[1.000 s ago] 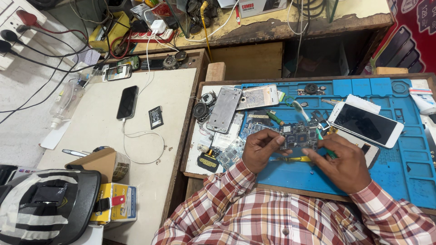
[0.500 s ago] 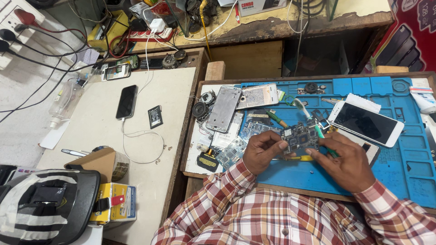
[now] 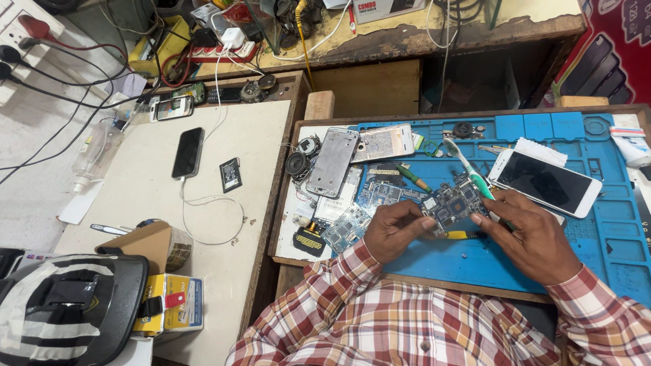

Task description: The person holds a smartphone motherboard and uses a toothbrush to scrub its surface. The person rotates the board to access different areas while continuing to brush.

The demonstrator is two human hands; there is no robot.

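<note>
Head view is showing the left hand (image 3: 397,230) pinching a small circuit board (image 3: 453,207) by its left edge, lifted just above the blue work mat (image 3: 597,224) at frame centre. Meanwhile the right hand (image 3: 532,234) is gripping a green-and-white toothbrush (image 3: 468,166), bristle end pointing up and away from the board. Brushing well probably means holding the board by its edges and stroking lightly. A white phone (image 3: 544,181) is lying right of the hands. A yellow box (image 3: 175,301) is sitting lower left; a red poster (image 3: 610,51) is hanging upper right.
</note>
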